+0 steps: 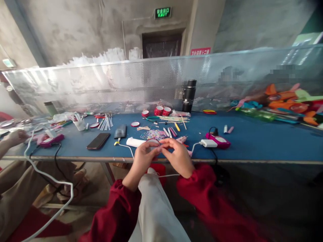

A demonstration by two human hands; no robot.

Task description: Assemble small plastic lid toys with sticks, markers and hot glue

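Observation:
At the table's front edge, my left hand (145, 154) is closed around a round white piece with a red rim (152, 142), which its fingers partly cover. My right hand (177, 155) meets it from the right, thumb and fingertips pinched together at the rim; anything tiny between the tips is hidden. Just behind my hands lies a heap of small coloured rubber bands (153, 134). A white stick-like device (136, 142) rests beside my left hand, and several coloured pens (171, 131) lie beyond my right.
Red rolls (158, 111) and a black thermos (189, 95) stand along the perforated screen (141, 80). A phone (98, 141) and a corded purple device (219, 141) flank my hands. At far left is another person's hand (16, 137); orange items (285, 97) pile up right.

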